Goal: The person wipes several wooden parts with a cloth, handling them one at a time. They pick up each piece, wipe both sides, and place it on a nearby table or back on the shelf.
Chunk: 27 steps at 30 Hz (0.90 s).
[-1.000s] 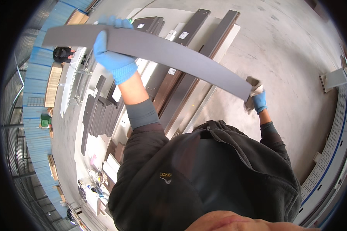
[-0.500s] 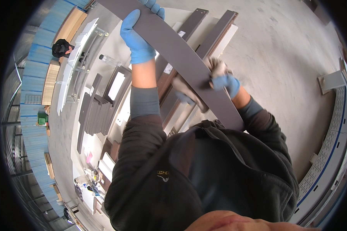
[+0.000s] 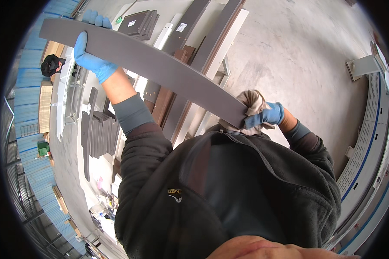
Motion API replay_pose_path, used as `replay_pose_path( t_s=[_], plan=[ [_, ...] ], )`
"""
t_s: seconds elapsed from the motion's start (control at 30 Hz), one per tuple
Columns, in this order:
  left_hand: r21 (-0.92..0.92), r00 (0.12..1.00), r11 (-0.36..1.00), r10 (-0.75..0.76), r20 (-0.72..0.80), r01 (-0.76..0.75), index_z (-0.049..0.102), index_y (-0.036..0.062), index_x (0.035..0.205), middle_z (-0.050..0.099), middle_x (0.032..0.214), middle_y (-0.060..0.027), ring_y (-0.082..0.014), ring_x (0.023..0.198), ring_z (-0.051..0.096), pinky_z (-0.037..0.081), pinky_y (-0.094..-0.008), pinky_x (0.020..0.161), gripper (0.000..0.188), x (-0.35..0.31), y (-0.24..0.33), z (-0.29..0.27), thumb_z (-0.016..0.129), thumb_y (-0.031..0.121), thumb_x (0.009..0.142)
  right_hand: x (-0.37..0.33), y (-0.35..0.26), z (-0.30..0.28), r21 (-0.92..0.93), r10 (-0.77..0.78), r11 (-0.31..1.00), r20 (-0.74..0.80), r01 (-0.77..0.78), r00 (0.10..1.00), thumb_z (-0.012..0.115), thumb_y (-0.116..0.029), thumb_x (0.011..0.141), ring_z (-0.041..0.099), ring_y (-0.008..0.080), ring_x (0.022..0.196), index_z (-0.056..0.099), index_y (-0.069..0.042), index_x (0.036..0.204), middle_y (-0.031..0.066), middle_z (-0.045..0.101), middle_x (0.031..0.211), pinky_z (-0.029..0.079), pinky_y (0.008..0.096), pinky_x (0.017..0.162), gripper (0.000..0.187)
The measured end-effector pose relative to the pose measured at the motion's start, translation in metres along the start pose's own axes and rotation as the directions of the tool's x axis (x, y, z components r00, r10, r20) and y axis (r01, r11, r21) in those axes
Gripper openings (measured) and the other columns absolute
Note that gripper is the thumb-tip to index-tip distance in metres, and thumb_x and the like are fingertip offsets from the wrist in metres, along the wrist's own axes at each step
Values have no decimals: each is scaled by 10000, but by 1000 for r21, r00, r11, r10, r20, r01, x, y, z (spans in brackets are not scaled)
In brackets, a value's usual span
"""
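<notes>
A long, flat dark grey board (image 3: 160,64) slants across in front of me, its far end up at the left and its near end close to my chest. Toward the far end, my left hand (image 3: 93,61) in a blue glove grips it, thumb on the near edge and fingers over the opposite one. At the near end, my right hand (image 3: 269,115), also blue-gloved, is closed on a beige rag (image 3: 251,100). The rag is wrapped about the board's end and covers its tip.
Below the board lie more long grey boards (image 3: 220,36) and brown strips (image 3: 162,105) on a worktable. Stacked grey pieces (image 3: 103,136) sit at the left, other panels (image 3: 139,23) farther off. Another person (image 3: 52,64) is beyond a white rack. A perforated grey panel (image 3: 371,129) curves along the right.
The board has shifted left and tilted flatter, my left hand moving left with it. My right hand and the rag have gone from the board's face to its near end.
</notes>
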<state>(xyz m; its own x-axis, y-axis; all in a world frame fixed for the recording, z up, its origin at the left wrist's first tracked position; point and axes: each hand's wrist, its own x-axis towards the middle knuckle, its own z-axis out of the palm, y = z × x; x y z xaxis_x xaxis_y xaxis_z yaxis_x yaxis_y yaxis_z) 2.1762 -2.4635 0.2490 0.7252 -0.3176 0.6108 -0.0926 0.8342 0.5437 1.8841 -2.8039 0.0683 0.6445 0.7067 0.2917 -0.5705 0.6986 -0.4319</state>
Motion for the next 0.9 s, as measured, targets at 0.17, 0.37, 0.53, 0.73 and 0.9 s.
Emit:
replay_pose_path(
  t_s=[0.17,0.37,0.53,0.73,0.9],
  plan=[
    [-238,985,967,-50,163,88,437,-80,1472,567,1392,-247,-350,1237,576,454,-504,1077,605,10,-15,12,513,291,1000,-11,10,23,-401,-195,914,-312,57,930,718,-56,902,712,256,936,677,118,1153,215,723,1019,602,329,779,308],
    [326,897,931,-4,-443,165,557,49,1325,635,1296,-159,-333,1072,646,541,-527,981,797,-55,-86,80,388,749,982,32,-4,25,-308,-161,950,-359,46,919,704,-20,851,738,327,876,672,99,1100,244,718,983,638,419,781,278],
    [126,918,977,-113,-380,173,514,94,1446,597,1390,-196,-326,1125,631,503,-501,1042,737,-61,-104,81,379,687,1030,47,-2,4,-573,-253,817,-245,72,936,700,-27,914,698,218,1072,592,96,1267,184,708,1164,597,340,916,388],
    [219,856,946,-100,-507,240,532,101,1408,633,1316,-202,-330,1027,655,561,-475,933,706,-54,-92,76,369,680,1038,30,-29,-9,-556,-361,806,-733,-202,577,632,-59,1000,696,210,1043,641,57,1263,123,716,1094,585,323,894,287],
    [43,853,924,-331,-403,379,546,15,1353,651,1213,-180,-291,966,666,578,-431,889,810,-67,-115,78,302,719,1035,92,-30,9,-963,-787,-214,269,163,555,616,41,781,470,431,1392,594,69,1336,268,496,1489,342,470,1189,556]
  ],
)
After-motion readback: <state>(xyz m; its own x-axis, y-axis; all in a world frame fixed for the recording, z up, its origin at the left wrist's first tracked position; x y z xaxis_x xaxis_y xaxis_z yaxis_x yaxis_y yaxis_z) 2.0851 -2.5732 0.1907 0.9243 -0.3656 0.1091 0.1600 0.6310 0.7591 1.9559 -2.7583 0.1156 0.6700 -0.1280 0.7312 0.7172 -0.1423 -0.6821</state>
